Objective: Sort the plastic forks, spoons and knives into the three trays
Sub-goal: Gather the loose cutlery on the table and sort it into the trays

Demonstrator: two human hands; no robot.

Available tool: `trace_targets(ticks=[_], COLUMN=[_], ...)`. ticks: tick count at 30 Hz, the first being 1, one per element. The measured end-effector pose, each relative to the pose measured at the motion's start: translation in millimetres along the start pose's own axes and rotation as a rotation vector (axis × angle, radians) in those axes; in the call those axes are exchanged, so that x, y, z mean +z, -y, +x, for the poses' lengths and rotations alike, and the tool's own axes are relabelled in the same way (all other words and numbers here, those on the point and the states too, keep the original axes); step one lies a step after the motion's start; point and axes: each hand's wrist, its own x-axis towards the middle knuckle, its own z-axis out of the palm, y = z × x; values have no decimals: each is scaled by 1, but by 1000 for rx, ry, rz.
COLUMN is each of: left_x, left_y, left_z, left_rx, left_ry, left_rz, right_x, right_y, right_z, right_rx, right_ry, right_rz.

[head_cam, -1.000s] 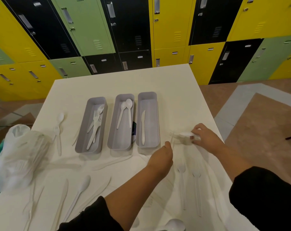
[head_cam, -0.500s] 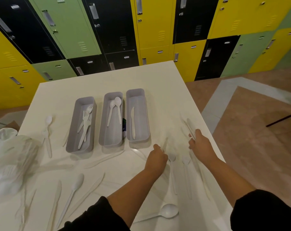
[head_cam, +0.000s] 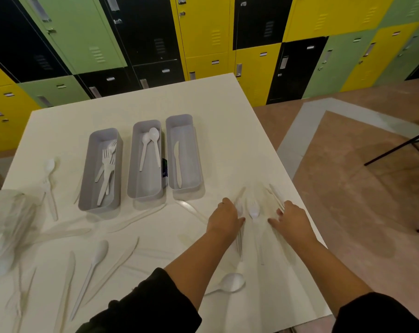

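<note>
Three grey trays stand side by side on the white table [head_cam: 227, 116]. The left tray [head_cam: 100, 169] holds forks [head_cam: 106, 171], the middle tray [head_cam: 147, 162] holds two spoons [head_cam: 150, 147], and the right tray [head_cam: 184, 155] holds one knife [head_cam: 177, 164]. Something small and dark sits between the middle and right trays; I cannot tell what it is.

Both hands are down on the table near its right edge, in front of the trays, among a blurred scatter of white cutlery. The left hand [head_cam: 224, 218] lies knuckles up, fingers bent over pieces beneath it; whether it grips any I cannot tell. The right hand [head_cam: 292, 222] has its fingers spread and touching thin handles by the edge, and again I cannot tell if it holds one. A spoon [head_cam: 253, 210] lies between the two hands, bowl away from the person.

More pieces lie loose: a big spoon [head_cam: 230, 282] near the left forearm, a spoon [head_cam: 93, 263] and knives toward the front left, another spoon [head_cam: 49, 179] left of the trays. A crumpled clear bag [head_cam: 4, 227] sits at the left edge. Coloured lockers [head_cam: 203, 32] line the wall behind.
</note>
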Motion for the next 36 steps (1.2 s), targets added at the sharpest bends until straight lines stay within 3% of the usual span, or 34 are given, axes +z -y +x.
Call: trace_targets(ticks=[9, 15, 22, 30, 36], left_x=[6, -11, -36, -54, -38], left_y=[-10, -3, 23, 64, 84], left_z=[-2, -10, -25, -45, -77], left_rx=[-26, 103, 73, 55, 202], left_ry=[-43, -138, -236, -318, -193], left_rz=[-113, -112, -191, -148, -105], right_x=[0, 3, 14, 27, 26], right_y=[6, 17, 37, 34, 39], right_z=[3, 2, -5, -16, -19], right_rx=[-55, -62, -68, -93, -149], right_ry=[-61, -68, 21, 17, -21], right_rz=[-78, 59, 187, -13, -163])
